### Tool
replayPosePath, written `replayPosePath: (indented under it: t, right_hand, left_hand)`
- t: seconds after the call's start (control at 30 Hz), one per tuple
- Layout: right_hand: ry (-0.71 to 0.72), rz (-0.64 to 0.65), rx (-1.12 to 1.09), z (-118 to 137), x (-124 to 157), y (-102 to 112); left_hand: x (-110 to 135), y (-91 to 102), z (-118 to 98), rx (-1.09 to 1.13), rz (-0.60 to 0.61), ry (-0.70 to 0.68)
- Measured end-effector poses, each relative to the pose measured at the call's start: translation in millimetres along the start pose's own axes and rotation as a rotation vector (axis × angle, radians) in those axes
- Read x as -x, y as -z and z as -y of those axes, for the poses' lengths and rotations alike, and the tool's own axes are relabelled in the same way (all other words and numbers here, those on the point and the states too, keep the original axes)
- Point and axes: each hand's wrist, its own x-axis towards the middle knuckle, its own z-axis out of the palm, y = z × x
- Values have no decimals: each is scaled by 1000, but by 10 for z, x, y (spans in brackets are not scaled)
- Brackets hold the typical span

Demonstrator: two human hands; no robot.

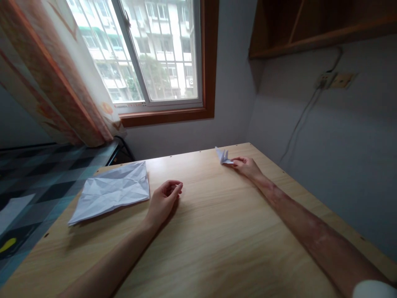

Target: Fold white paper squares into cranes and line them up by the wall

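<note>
A small white folded paper crane (222,157) stands near the far right corner of the wooden table (201,248). My right hand (246,166) reaches out to it, thumb and fingers pinched on its near right tip. Close to the middle of the table, my left hand (166,198) rests on its side with the fingers curled in and the thumb against them; nothing shows in it. Just left of that hand lies a creased sheet of white paper (116,186), its lower edge lifted a little off the wood.
Left of the table is a bed with a checked cover (58,178), with another paper sheet (14,211) and a yellow-marked item (8,245) on it. A window (164,54) and curtain (62,70) are behind. At right, a cable (299,120) hangs from a wall socket (341,80).
</note>
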Motion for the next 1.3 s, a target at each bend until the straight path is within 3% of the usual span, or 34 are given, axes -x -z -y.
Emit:
replayPosePath:
  t: [0.13, 0.23, 0.77, 1.3]
  right_hand:
    - [34, -181, 63, -148, -78, 243]
    - [27, -236, 58, -229, -91, 295]
    - [61, -219, -58, -244, -99, 206]
    - [138, -294, 170, -366, -167, 318]
  left_hand:
    - [13, 0, -41, -33, 19, -21]
    - [13, 6, -55, -37, 20, -21]
    - [25, -1, -69, -43, 36, -29]
    - [39, -19, -93, -29, 43, -19]
